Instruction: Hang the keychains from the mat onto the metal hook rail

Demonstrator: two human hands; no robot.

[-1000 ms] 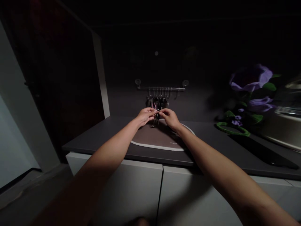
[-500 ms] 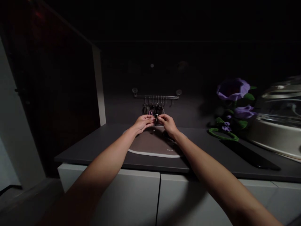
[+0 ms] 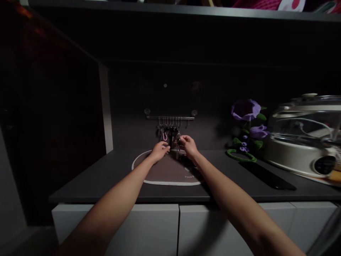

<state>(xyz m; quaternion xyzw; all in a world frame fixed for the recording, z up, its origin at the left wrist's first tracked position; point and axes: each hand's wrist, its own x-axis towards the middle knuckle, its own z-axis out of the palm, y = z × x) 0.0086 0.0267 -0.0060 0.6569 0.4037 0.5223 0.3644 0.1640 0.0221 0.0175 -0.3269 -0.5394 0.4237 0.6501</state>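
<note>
My right hand (image 3: 188, 145) pinches a ring of keys (image 3: 178, 143) by its top, and the keys dangle below the fingers. My left hand (image 3: 160, 151) is off to the left of them, a little lower, holding nothing, with fingers loosely apart. Behind both hands a clear hook rail (image 3: 170, 117) is fixed to the dark wall by two suction cups. Several bunches of keys (image 3: 161, 130) hang from its hooks, along with a pink loop (image 3: 164, 136). A brown mat (image 3: 162, 172) with a white edge lies beneath the hands.
The dark countertop (image 3: 101, 177) spans the view above white cabinet doors (image 3: 144, 227). To the right stand purple artificial flowers (image 3: 246, 110) in a green ring, a flat black object (image 3: 269, 176) and a cream appliance with a transparent cover (image 3: 295, 153). A shelf (image 3: 170, 10) runs overhead.
My left hand has let go of the key ring and drawn down and left. My right hand keeps hold of it. The view has tilted up and turned right, showing the shelf.
</note>
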